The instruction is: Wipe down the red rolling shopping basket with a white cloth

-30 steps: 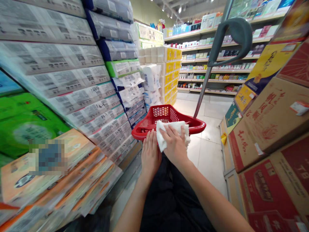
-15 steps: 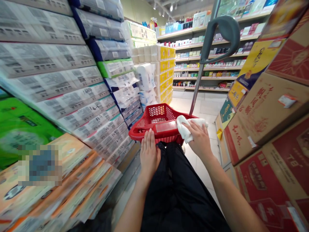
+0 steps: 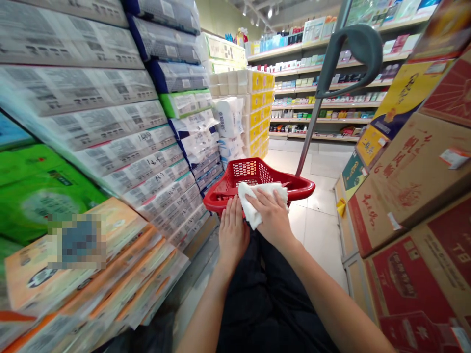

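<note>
A red plastic shopping basket (image 3: 253, 174) stands on the aisle floor in front of my knees, with a grey pull handle (image 3: 351, 54) rising from it to the upper right. My left hand (image 3: 231, 230) rests flat against the basket's near rim, fingers stretched out and together. My right hand (image 3: 270, 215) presses a white cloth (image 3: 252, 196) onto the same near rim, fingers laid over the cloth. The cloth hangs a little over the edge.
Stacked tissue and paper packs (image 3: 121, 147) wall the left side. Cardboard cartons (image 3: 412, 186) are stacked on the right. White floor tiles (image 3: 316, 220) run ahead to shelves of goods (image 3: 324, 98) at the back. My dark trousers (image 3: 265, 299) fill the bottom centre.
My right hand has slid the cloth from the basket's right corner back left along the near rim, next to my left hand. The left hand has stayed on the rim.
</note>
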`<state>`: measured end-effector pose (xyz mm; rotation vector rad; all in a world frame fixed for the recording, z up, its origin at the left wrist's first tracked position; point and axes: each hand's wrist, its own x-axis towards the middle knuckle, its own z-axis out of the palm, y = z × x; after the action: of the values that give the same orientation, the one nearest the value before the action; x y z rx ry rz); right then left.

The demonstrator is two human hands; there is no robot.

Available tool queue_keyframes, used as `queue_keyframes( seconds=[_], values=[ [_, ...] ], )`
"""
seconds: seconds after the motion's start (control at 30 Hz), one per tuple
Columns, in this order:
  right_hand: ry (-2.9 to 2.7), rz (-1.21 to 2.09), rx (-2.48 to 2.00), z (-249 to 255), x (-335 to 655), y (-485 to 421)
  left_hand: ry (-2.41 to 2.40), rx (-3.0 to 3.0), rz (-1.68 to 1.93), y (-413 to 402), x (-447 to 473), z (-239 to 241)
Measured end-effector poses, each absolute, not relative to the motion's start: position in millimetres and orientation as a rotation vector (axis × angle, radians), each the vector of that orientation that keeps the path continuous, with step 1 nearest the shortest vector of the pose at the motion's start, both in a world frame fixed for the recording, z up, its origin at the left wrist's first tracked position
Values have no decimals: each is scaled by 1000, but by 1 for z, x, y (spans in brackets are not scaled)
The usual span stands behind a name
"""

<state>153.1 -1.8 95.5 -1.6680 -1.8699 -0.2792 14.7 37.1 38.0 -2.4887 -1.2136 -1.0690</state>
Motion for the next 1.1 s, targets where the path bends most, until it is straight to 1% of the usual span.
queue_keyframes(
  seconds=[0.2, 0.3, 0.43, 0.57, 0.67, 0.83, 1.0, 1.1],
  values=[
    [-1681, -349, -1809, 86, 221, -19, -1229, -2503, -1068, 37, 20, 40],
    [-1588, -358, -1874, 83, 229, -18, -1225, -2501, -1107, 37, 22, 40],
    [-1523, -349, -1928, 88, 196, -6, -1242, -2494, -1101, 36, 24, 40],
    [-1760, -328, -1781, 94, 148, 8, -1214, -2482, -1134, 38, 23, 37],
    [-1838, -280, -1683, 95, 137, 11, -1184, -2478, -1135, 39, 21, 35],
    [-1849, -217, -1646, 96, 177, 2, -1203, -2494, -1077, 39, 20, 36],
    [-1666, -258, -1823, 93, 230, -10, -1220, -2494, -1087, 38, 23, 37],
    [-1581, -264, -1946, 97, 233, -9, -1225, -2501, -1109, 37, 25, 37]
  ],
)
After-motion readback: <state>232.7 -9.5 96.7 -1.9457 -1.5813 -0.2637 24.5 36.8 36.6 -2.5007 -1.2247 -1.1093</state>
